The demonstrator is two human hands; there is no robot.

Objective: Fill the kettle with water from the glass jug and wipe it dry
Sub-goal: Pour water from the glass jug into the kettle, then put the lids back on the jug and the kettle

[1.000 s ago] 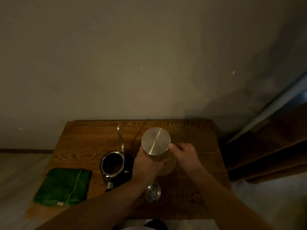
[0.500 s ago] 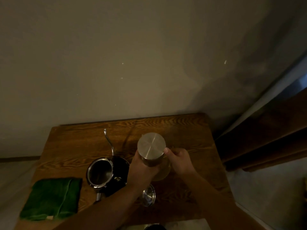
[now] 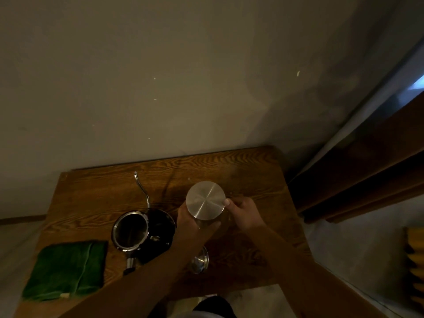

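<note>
- Left grip point(image 3: 195, 222) is wrapped round the body of the clear glass jug with the brushed round steel lid point(image 3: 205, 200); my right grip point(image 3: 244, 213) is closed on the jug's other side, thumb tip touching the lid rim.
- Two-handed hold makes sense to me: glass is slick, and a jug carrying water is heavy. One hand bears the body, the other steadies near the top.
- Jug looks upright, lid on. Can't tell in this light whether its base is on the dark wooden bench point(image 3: 229, 166) or just off it.
- Black gooseneck kettle with a steel rim point(image 3: 130, 232) sits just left of my left grip, mouth open, thin spout pointing towards the wall. Near, not touching the jug.
- Small round steel kettle lid point(image 3: 200, 260) lies on the bench just this side of the jug, partly hidden under my left forearm.
- Folded green cloth point(image 3: 66, 269) is parked at the near left corner, clear of the pour path, ready for wiping.
- My read: pour not begun; jug lid probably comes off or gets aligned first.
</note>
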